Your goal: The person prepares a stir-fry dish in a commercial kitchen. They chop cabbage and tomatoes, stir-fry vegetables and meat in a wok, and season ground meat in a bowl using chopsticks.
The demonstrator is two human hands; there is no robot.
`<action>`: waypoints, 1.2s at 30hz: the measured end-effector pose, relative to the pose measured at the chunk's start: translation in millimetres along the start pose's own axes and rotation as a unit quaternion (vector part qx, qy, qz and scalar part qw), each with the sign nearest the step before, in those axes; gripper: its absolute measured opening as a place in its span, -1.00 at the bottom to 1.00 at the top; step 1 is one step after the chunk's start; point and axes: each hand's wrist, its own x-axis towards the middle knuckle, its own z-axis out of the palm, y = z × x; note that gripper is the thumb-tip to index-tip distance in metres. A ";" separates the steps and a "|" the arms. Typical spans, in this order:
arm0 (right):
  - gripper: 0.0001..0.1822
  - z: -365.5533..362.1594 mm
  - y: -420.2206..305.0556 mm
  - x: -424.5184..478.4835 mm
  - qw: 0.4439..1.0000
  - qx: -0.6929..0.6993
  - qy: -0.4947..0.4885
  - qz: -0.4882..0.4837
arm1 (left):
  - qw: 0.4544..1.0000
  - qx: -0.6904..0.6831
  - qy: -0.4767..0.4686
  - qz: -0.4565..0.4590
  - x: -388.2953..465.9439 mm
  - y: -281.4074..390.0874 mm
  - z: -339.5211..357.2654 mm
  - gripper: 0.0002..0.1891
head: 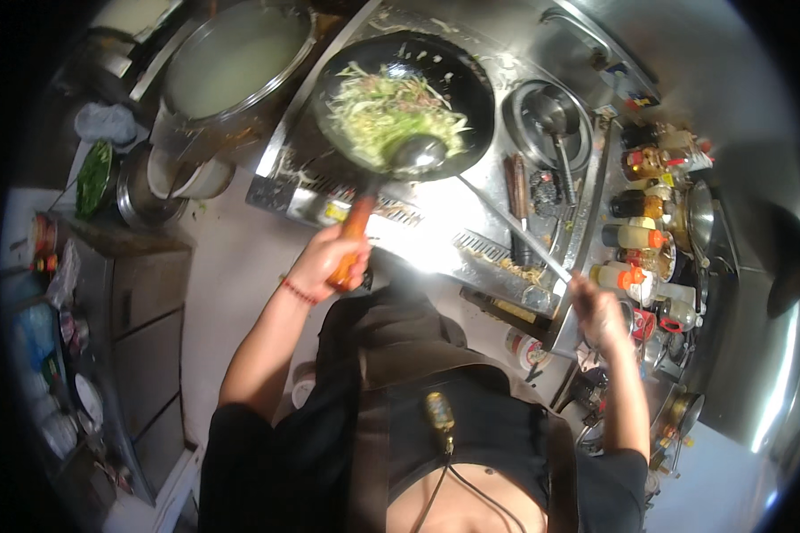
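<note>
My left hand [330, 263] is closed around the wooden handle [355, 233] of a dark wok [473, 86]. Shredded pale-green vegetables [393, 113] with some reddish-brown strips fill the left and lower part of the wok. In my right hand [597, 310] is the far end of a long metal handle [517, 230], which runs up to the wok. At its other end the ladle's round bowl [420, 153] sits on the near edge of the vegetables, its rounded back showing.
A large pot [240, 60] of cloudy liquid stands at upper left. Right of the wok, a second ladle [560, 146] rests in a metal basin [520, 126]. Several sauce bottles [633, 236] line the right side. A steel cabinet [147, 333] stands at left.
</note>
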 end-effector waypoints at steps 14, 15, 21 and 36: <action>-0.58 -7.2 -36.1 55.8 0.906 0.380 0.046 0.181 | 0.995 -0.062 -0.062 0.055 49.2 -12.5 9.0 -0.91; -0.58 17.7 -44.7 66.2 0.896 0.395 0.052 0.196 | 0.996 -0.057 -0.048 0.053 64.9 -4.7 14.4 -0.90; -0.61 84.6 -93.6 117.5 0.990 0.129 0.056 0.019 | 0.995 0.011 -0.042 0.093 101.0 -13.4 4.6 -0.88; -0.63 -34.0 -49.1 102.1 0.989 0.105 0.096 0.039 | 1.000 0.006 -0.020 0.003 18.3 -30.3 -37.9 -0.90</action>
